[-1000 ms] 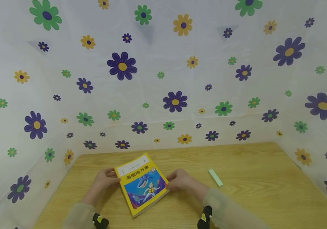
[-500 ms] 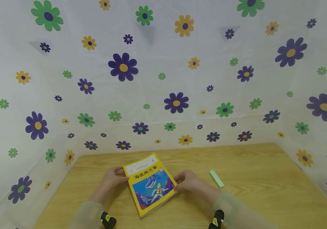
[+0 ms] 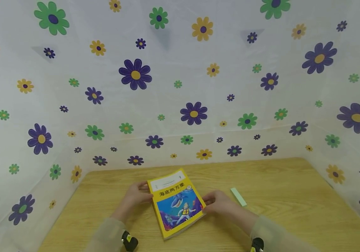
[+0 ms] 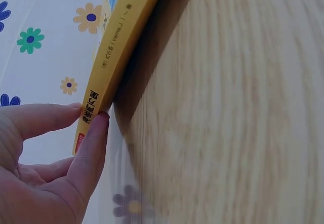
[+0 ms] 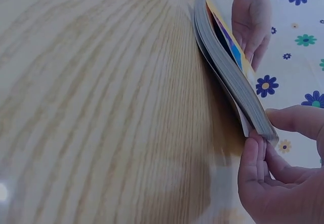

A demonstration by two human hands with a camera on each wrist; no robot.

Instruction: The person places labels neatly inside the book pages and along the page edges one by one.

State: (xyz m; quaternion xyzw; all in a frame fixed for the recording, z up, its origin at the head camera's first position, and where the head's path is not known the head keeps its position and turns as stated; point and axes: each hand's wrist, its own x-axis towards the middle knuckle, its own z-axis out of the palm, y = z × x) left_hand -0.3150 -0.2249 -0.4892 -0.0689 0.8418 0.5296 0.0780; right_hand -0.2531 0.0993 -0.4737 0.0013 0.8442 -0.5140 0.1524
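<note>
A yellow paperback book (image 3: 177, 206) with a shark and a diver on its cover lies tilted clockwise between both hands, front cover up. My left hand (image 3: 136, 196) grips its spine side, thumb at the upper edge and fingers below; the spine (image 4: 112, 51) with printed characters shows in the left wrist view. On the opposite side my right hand (image 3: 219, 203) pinches the lower right corner, thumb above and fingertips underneath. In the right wrist view the page block (image 5: 228, 64) bows, with the cover slightly parted from the pages and a shadow on the table beneath.
A pale green strip (image 3: 238, 196) lies on the wooden table (image 3: 277, 189) to the right of the right hand. A white flower-printed sheet (image 3: 167, 98) encloses the table at the back and both sides.
Both hands have carried the book to the right across the table, bringing the right hand closer to the green strip. The strip stays where it was on the table.
</note>
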